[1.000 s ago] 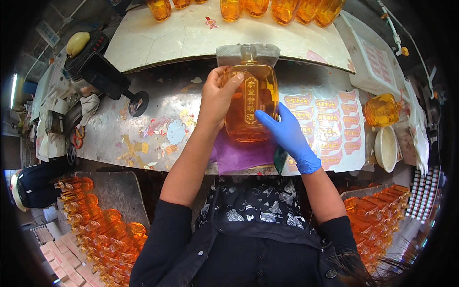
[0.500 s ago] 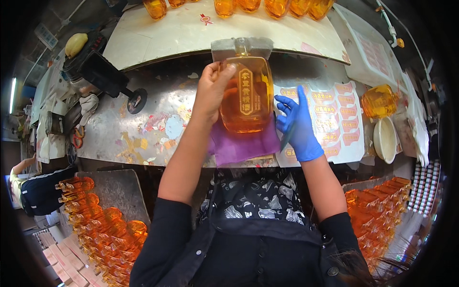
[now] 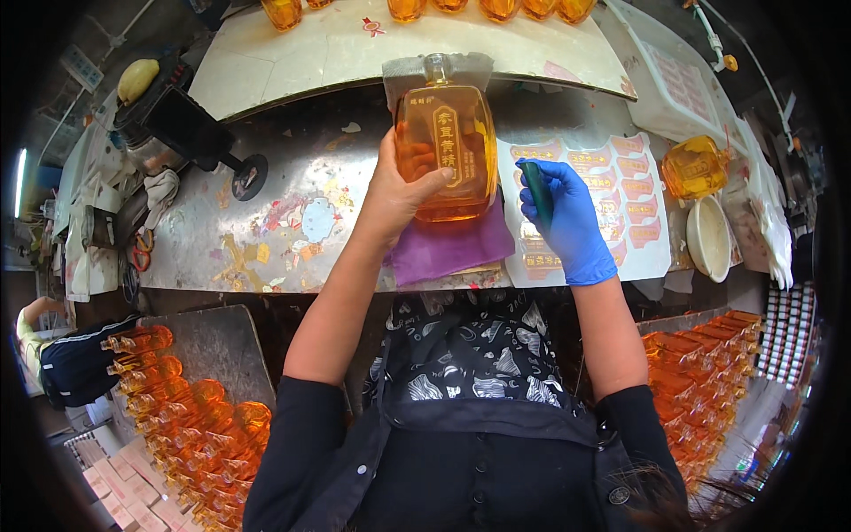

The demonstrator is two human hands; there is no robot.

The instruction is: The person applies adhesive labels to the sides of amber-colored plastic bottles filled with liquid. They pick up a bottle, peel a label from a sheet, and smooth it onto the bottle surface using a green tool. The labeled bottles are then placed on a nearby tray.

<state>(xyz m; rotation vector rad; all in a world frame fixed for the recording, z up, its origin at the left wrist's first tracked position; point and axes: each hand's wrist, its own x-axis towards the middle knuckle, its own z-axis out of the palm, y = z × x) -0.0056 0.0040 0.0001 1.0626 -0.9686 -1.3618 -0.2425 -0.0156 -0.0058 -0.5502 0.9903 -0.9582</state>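
A flat glass bottle of amber liquid lies in front of me with its neck pointing away, on or just above a grey pad. My left hand grips its lower left side, thumb across the gold-lettered label on the front. Under the bottle's base spreads a purple cloth. Just right of the bottle, my right hand, in a blue glove, is closed around a dark green oblong tool; its exact kind is unclear. That tool is apart from the bottle. Beneath the right hand is a sheet of gold-lettered labels.
Several amber bottles stand on a raised board at the back. At right are another bottle, a white bowl and a plastic bin. Orange-handled scissors lie left. Bottle stacks flank me below; a person is far left.
My left hand has slid from the bottle's upper left to its lower left side. My right fingers have curled around the green tool, which now shows upright in the hand.
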